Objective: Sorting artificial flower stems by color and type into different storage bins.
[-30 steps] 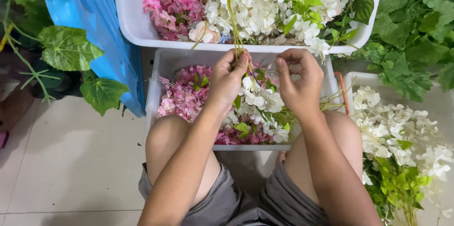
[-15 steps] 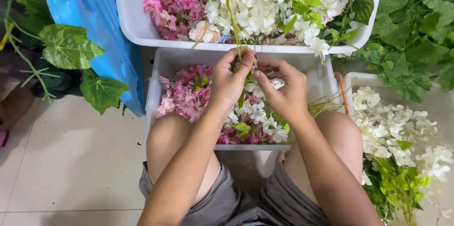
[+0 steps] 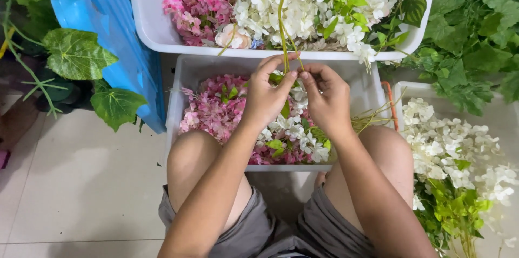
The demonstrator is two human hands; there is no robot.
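Both the left hand (image 3: 266, 98) and right hand (image 3: 328, 98) pinch the thin green stem (image 3: 282, 17) above the near white tray (image 3: 186, 82); better keep it taut, pulling gently.

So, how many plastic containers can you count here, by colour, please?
White rectangular plastic tubs: 3 (the far one heaped with white and pink artificial flowers, the near one between the knees, and the one at the right holding white flowers)
Blue plastic crate: 1
Total: 4

Both hands hold a thin green stem over the near tub.
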